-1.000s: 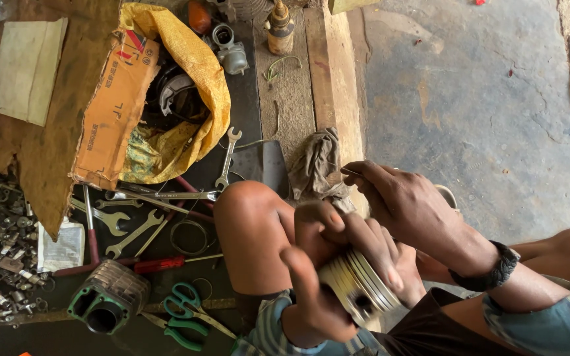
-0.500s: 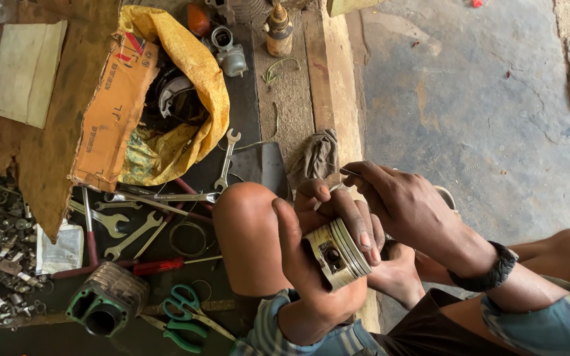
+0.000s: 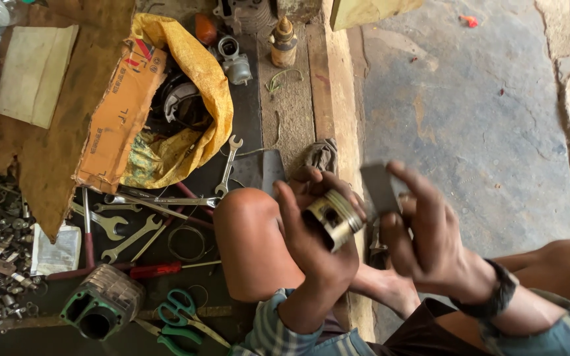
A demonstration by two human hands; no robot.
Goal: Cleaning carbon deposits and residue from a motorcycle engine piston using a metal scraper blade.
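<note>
My left hand grips a pale metal piston with grooved rings, held above my bent left knee. The piston's pin hole faces up toward me. My right hand is just to the right of it, blurred by motion, and holds a small flat grey piece between thumb and fingers. A dark woven band sits on my right wrist.
Several spanners, a red-handled screwdriver, green scissors and an engine cylinder lie left of my knee. A yellow sack and orange box sit behind them. A grey rag lies by the wooden step.
My left hand has turned the piston and lifted it slightly. My right hand has pulled back from the piston's top to the right, now with a flat grey piece in its fingers.
</note>
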